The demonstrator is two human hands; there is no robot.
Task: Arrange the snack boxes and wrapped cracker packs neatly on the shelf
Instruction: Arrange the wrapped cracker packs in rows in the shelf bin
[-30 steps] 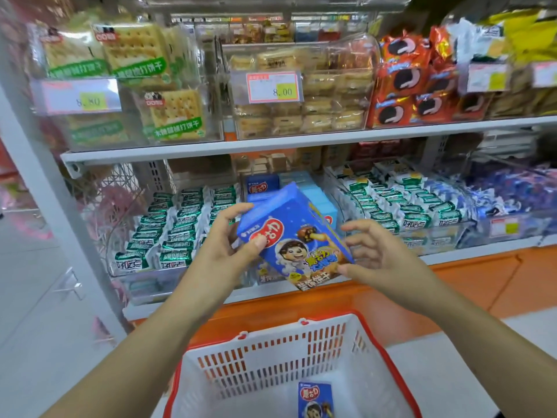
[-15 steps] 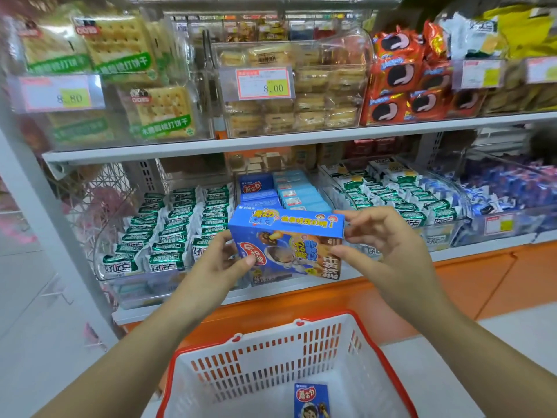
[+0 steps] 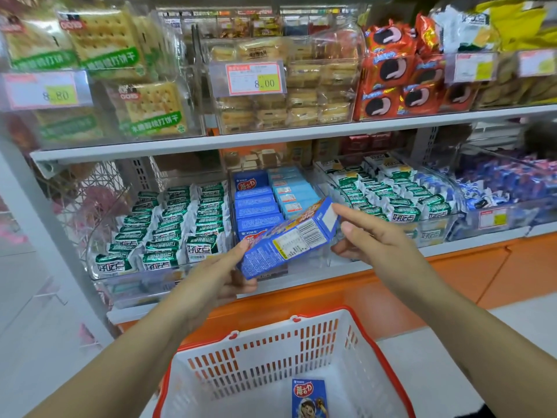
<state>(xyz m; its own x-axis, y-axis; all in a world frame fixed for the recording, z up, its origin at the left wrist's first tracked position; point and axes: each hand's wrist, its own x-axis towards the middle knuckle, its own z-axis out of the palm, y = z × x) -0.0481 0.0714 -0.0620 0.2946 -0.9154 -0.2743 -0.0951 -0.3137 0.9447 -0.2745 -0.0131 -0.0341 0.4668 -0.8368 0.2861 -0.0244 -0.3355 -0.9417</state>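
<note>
A blue snack box [image 3: 289,239] is tilted in front of the lower shelf, its printed back side facing me. My left hand [image 3: 217,273] grips its lower left corner. My right hand [image 3: 373,239] pinches its upper right end between thumb and fingers. Behind it, rows of the same blue boxes [image 3: 256,203] fill a clear bin in the middle of the shelf. Green-and-white wrapped cracker packs [image 3: 168,227] stand in the bin to the left, and more of these packs [image 3: 385,191] to the right.
A white basket with a red rim [image 3: 355,321] sits below my arms, with one blue box [image 3: 309,398] lying in it. The upper shelf [image 3: 271,135] carries clear bins of crackers, price tags and red cookie packs [image 3: 398,86]. An orange base runs under the lower shelf.
The box was turned over: its picture front faced me before, now its back with the label shows, and its right end is raised toward the bin. Both hands kept hold.
</note>
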